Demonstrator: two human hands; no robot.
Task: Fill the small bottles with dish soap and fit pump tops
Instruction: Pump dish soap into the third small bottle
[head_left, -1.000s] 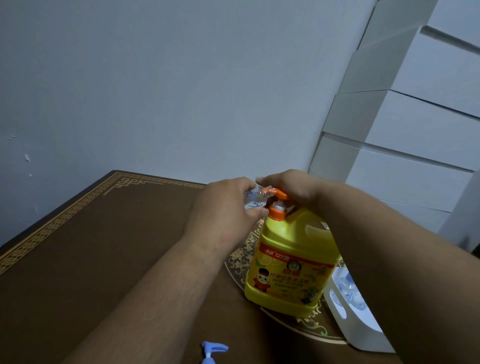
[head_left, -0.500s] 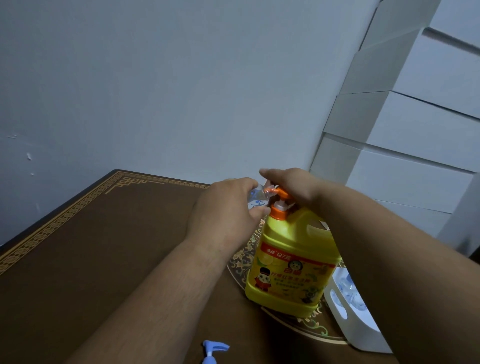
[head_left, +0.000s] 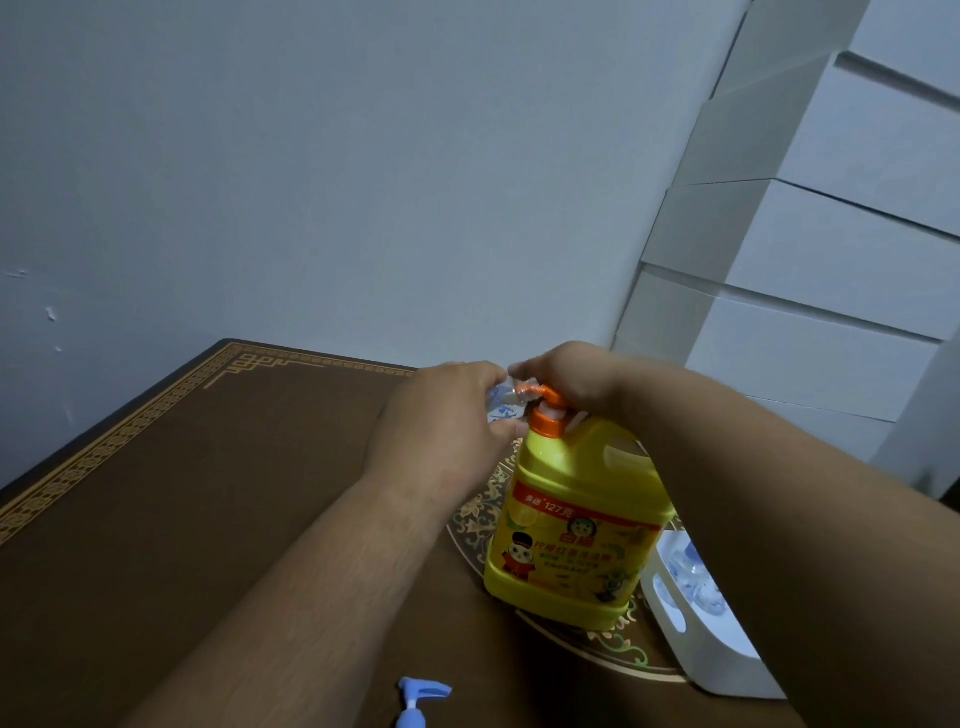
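A large yellow dish soap jug (head_left: 576, 525) with an orange pump head (head_left: 545, 405) stands on the brown table (head_left: 208, 493). My left hand (head_left: 441, 421) is wrapped around a small clear bottle (head_left: 501, 408), holding it up against the pump's spout. My right hand (head_left: 566, 371) rests on top of the orange pump head, fingers curled over it. Most of the small bottle is hidden by my fingers. A blue pump top (head_left: 415, 701) lies on the table near the front edge.
A white bin (head_left: 691, 639) holding several clear small bottles stands right of the jug, partly behind my right forearm. White boxes (head_left: 831, 312) are stacked at the back right. A grey wall runs behind the table.
The orange pump head has risen a little under my right hand. My left hand keeps the small bottle at the spout; the view has shifted slightly.
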